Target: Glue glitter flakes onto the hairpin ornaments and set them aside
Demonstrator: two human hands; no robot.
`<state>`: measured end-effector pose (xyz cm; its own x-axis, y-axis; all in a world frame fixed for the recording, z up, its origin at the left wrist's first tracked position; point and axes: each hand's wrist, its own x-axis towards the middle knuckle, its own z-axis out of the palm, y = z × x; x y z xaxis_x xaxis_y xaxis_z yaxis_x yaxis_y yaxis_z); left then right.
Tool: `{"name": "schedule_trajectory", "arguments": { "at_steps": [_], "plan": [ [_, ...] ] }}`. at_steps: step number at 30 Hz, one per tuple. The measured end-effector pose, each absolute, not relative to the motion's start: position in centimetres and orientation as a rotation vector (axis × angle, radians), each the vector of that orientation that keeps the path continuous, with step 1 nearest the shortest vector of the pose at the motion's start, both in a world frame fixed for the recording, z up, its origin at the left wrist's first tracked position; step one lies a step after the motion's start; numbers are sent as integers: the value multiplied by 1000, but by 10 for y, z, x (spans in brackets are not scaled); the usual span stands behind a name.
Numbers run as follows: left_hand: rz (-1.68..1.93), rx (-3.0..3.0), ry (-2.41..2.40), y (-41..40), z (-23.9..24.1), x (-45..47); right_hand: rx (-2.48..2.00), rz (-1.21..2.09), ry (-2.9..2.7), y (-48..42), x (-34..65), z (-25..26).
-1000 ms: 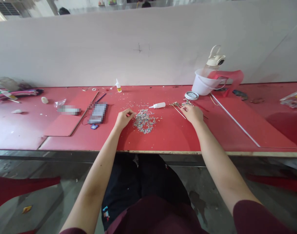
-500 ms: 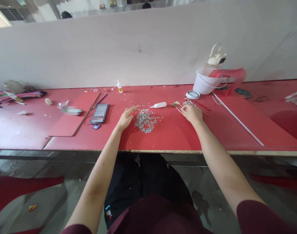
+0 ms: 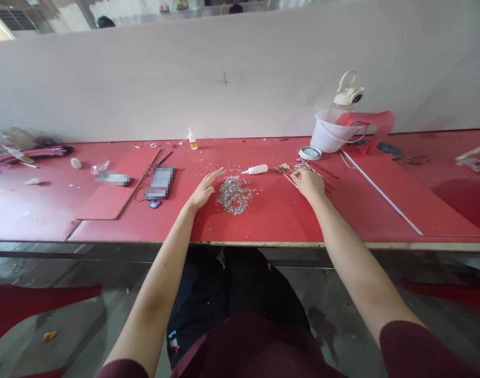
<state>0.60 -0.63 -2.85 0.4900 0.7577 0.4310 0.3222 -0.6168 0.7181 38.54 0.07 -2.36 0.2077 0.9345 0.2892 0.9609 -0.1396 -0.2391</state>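
My left hand (image 3: 203, 192) rests on the red tabletop with its fingers stretched out, holding nothing. Just right of it lies a loose pile of tiny glittering chips (image 3: 234, 195), silvery and multicoloured. A white squeeze bottle with a pointed nozzle (image 3: 257, 169) lies on its side behind the pile. Farther right, my right hand (image 3: 308, 184) has its fingers drawn together, low over several thin metal sticks (image 3: 290, 180) with ornamented ends (image 3: 281, 168). Whatever is between those fingertips is too small and partly hidden to make out.
Behind my right hand are a round white-rimmed lid (image 3: 310, 153) and a white bucket (image 3: 328, 135) holding a drink bottle. A small upright glue bottle (image 3: 192, 140) stands at the back. A blurred phone-like object (image 3: 160, 182) lies to the left. A grey partition (image 3: 145, 89) closes off the table's rear.
The view has shifted very slightly. Both hands keep almost the same place and pose, and the objects on the table stay put.
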Motion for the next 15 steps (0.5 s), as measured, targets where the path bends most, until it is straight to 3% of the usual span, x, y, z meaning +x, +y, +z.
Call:
{"name": "schedule_trajectory", "arguments": {
  "at_steps": [15],
  "plan": [
    [999, 2198, 988, -7, -28, 7, -2021, -9, -1660, -1, 387, -18]
  ]
}}
